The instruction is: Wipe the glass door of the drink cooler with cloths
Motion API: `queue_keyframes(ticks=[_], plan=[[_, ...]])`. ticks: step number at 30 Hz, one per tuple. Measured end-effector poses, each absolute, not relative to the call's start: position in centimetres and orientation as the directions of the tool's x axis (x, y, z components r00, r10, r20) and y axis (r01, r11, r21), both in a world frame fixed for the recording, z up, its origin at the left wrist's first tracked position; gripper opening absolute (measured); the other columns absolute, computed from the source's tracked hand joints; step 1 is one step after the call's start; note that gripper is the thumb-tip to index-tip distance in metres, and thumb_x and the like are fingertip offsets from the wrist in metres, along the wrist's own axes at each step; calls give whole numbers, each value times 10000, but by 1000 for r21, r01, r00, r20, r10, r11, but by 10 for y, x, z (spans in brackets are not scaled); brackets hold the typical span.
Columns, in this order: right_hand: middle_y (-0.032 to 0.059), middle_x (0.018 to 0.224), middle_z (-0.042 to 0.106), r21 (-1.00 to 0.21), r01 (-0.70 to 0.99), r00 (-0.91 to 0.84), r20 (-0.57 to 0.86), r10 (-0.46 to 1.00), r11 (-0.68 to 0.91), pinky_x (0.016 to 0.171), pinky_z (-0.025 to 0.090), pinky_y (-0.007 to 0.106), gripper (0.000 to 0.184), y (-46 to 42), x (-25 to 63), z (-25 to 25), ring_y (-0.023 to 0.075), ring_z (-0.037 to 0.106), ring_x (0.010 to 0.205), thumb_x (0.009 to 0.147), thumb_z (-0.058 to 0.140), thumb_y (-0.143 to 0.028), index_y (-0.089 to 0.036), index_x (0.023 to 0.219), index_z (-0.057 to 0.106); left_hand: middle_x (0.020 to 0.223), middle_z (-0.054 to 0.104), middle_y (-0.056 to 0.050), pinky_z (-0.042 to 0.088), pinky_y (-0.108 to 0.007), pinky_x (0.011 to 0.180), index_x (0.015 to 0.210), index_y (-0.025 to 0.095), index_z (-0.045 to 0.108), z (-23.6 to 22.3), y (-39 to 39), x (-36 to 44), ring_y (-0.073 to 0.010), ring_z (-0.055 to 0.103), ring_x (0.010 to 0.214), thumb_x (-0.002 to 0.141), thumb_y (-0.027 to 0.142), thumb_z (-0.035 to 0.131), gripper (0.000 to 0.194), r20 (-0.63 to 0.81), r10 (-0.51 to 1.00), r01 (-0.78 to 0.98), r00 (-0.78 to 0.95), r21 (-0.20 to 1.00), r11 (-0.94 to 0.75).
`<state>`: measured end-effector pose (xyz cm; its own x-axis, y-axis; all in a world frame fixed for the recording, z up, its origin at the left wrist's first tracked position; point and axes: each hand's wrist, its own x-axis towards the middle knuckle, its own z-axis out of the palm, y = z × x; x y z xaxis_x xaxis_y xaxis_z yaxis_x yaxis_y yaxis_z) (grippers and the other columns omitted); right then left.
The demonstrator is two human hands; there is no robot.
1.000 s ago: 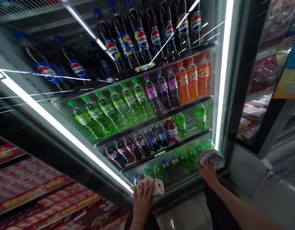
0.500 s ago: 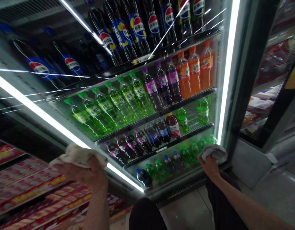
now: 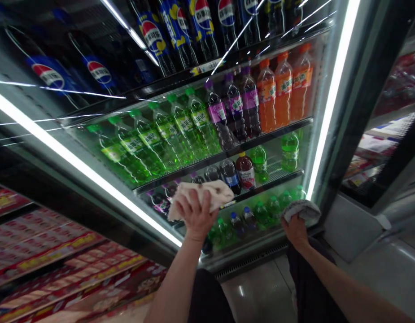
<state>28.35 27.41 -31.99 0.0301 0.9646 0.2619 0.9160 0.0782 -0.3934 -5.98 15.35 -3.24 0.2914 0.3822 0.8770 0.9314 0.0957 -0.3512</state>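
Observation:
My left hand (image 3: 198, 213) presses a pale cloth (image 3: 205, 192) flat toward the glass door (image 3: 180, 134) of a drinks cooler, its fingers spread over the cloth. Behind it the cloth hides part of a row of dark bottles. My right hand (image 3: 295, 229) grips a folded grey cloth (image 3: 302, 210) low at the right, near the door's lower right corner, with the fingers partly hidden by the cloth. Whether the grey cloth touches the glass I cannot tell.
Inside the cooler are cola bottles (image 3: 202, 22), green soda bottles (image 3: 148, 139), purple bottles (image 3: 251, 101) and orange bottles (image 3: 284, 92). Bright light strips (image 3: 331, 98) run along both sides. Shelves of red packages (image 3: 49, 255) stand at left; a grey tiled floor (image 3: 261, 287) lies below.
My left hand has swung right with the pale cloth, from the left light strip to the middle of the door. My right hand has stayed nearly in place; the view has shifted slightly.

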Motion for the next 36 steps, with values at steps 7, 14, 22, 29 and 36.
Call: queue_keyframes(ticks=[7,14,22,29,36], plan=[[252,1110,732,-386,919,15,242,970,82,946,530,495,406,272,284,-311,373,699,1020,1058,489,-429,-95,1236,635,1603,660,21,349,-456,1234,1560,450,566,-172,110,-53,-248,498,1458,1009,518,621,558,504,683,788,529,-590,-175],[285,1138,734,-421,903,20,242,970,86,949,539,487,467,271,283,-307,401,725,1059,1061,511,-431,-52,1311,616,1867,181,129,395,-437,1204,1608,467,488,-221,65,-101,-187,372,1598,1050,491,524,559,362,767,731,530,-654,-197],[260,1212,725,-444,892,33,249,968,84,1055,509,486,459,273,282,-310,376,697,1152,1042,557,-423,-72,1337,596,1572,686,49,216,-517,1343,1578,419,548,-156,62,-113,-259,489,1480,1026,574,576,574,403,809,808,428,-572,-143],[282,1208,719,-446,890,25,267,963,100,1005,511,526,453,272,279,-307,396,692,1111,1022,499,-390,-59,1312,611,1717,466,-261,75,-708,1391,1705,175,347,-26,114,-89,-478,293,1663,946,574,718,934,759,584,894,289,-432,120],[276,1109,719,-463,883,48,257,965,80,910,544,516,489,272,283,-304,405,706,1029,1042,510,-428,-35,1322,587,1808,302,-250,54,-833,1360,1731,137,195,144,151,-51,-490,191,1705,957,565,654,996,892,265,927,-366,325,185]])
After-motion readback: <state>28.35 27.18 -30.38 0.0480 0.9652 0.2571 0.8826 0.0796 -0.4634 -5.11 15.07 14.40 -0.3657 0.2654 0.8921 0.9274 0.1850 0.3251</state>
